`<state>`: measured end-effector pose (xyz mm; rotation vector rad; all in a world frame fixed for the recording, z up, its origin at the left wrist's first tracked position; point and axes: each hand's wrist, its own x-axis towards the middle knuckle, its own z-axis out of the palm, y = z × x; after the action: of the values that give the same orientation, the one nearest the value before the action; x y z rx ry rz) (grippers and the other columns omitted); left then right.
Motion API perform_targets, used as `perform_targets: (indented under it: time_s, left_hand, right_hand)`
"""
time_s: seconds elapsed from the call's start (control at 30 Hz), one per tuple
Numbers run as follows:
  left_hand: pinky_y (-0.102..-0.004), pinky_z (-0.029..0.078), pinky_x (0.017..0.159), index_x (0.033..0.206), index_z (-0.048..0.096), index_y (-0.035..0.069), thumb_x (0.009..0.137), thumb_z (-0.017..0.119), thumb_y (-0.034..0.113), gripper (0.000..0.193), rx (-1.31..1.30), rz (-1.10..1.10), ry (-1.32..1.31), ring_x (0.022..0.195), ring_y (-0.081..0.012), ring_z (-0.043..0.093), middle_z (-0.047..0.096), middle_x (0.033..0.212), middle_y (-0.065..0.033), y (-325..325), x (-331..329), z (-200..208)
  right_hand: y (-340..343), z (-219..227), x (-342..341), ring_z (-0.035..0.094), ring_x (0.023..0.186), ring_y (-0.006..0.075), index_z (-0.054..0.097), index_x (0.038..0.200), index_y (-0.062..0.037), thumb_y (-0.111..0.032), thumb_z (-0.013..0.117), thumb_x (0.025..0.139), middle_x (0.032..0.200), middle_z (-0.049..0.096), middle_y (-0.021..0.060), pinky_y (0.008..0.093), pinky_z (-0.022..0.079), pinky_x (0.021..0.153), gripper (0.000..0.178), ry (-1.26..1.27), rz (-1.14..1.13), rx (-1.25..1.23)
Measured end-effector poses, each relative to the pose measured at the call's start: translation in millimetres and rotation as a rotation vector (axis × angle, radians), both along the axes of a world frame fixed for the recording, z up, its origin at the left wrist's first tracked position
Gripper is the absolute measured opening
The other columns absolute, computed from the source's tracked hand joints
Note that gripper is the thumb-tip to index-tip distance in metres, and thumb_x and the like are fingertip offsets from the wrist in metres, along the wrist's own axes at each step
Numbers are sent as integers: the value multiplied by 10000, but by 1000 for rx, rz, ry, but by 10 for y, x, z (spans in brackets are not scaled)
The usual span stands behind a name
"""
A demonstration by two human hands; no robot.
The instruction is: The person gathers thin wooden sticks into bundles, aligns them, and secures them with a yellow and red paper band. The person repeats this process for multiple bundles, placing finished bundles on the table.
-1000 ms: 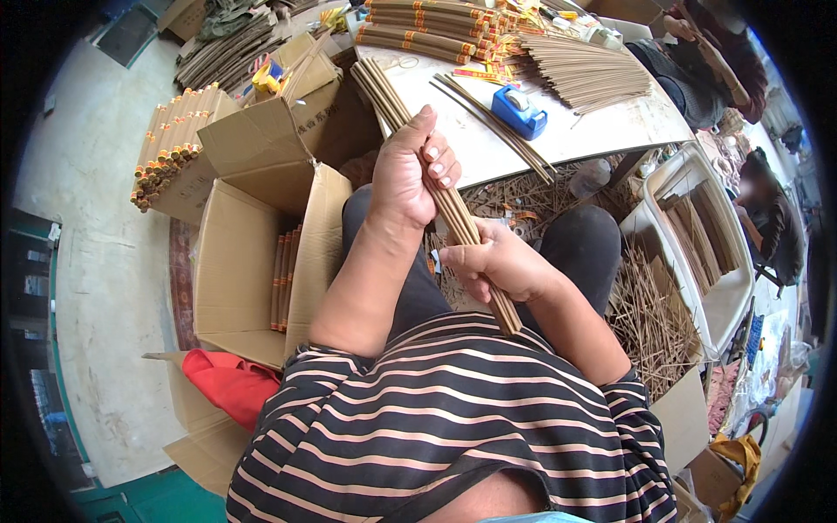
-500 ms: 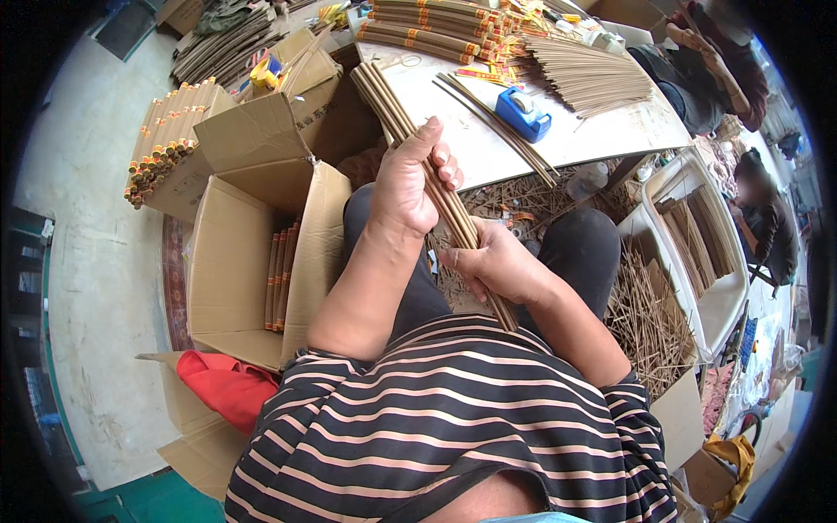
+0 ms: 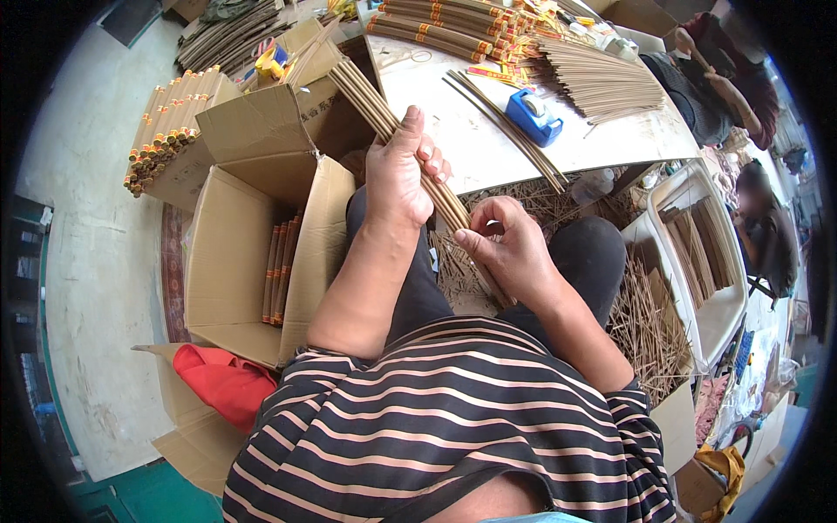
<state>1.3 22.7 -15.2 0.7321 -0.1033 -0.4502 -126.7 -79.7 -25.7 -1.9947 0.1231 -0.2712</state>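
A slim bundle of long brown incense sticks (image 3: 359, 91) slants across my lap, its upper end pointing left toward the table. My left hand (image 3: 401, 174) is wrapped around the bundle above its middle, thumb laid along the sticks. Lower down, my right hand (image 3: 514, 248) pinches the sticks between thumb and curled forefinger. The lower end runs on beneath the right hand and is partly hidden. On the white table ahead, a few loose sticks (image 3: 506, 126) lie next to a blue tape dispenser (image 3: 534, 118).
Banded bundles (image 3: 436, 30) and a fanned stack of sticks (image 3: 602, 83) cover the table's far side. An open cardboard box (image 3: 205, 261) at my left holds several banded bundles. A white tub (image 3: 737, 305) with sticks stands right, beside a heap of broken sticks (image 3: 645, 327).
My right hand has shifted slightly up and right, from a grip around the lower bundle to a fingertip pinch. The left hand still grips the sticks.
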Motion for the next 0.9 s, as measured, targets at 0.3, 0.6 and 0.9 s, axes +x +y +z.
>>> perform_targets:
  time_s: [0.3, 0.6, 0.9]
  left_hand:
    - [-237, 376, 412, 651, 480, 149, 800, 670, 366, 325, -16, 12, 28, 420, -95, 445, 456, 515, 24, -15, 39, -11]
    - [-234, 363, 408, 641, 465, 144, 803, 643, 422, 367, -119, 220, 35, 432, -98, 418, 429, 517, 21, 369, 617, -64]
    - [-220, 319, 394, 683, 478, 118, 906, 543, 284, 285, -306, 29, 23, 438, -78, 368, 381, 530, 28, 489, 739, -151]
  right_hand:
    - [-46, 242, 23, 522, 694, 178, 589, 740, 11, -126, 703, 744, 763, 534, 100, 289, 436, 628, 179, 218, -19, 12]
    - [-550, 297, -258, 468, 654, 139, 550, 726, 12, -26, 661, 736, 720, 500, 53, 268, 394, 590, 118, 228, 89, -127]
    - [-1052, -166, 662, 607, 693, 241, 597, 838, 21, -191, 622, 804, 730, 618, 170, 343, 462, 638, 216, 341, -223, -444]
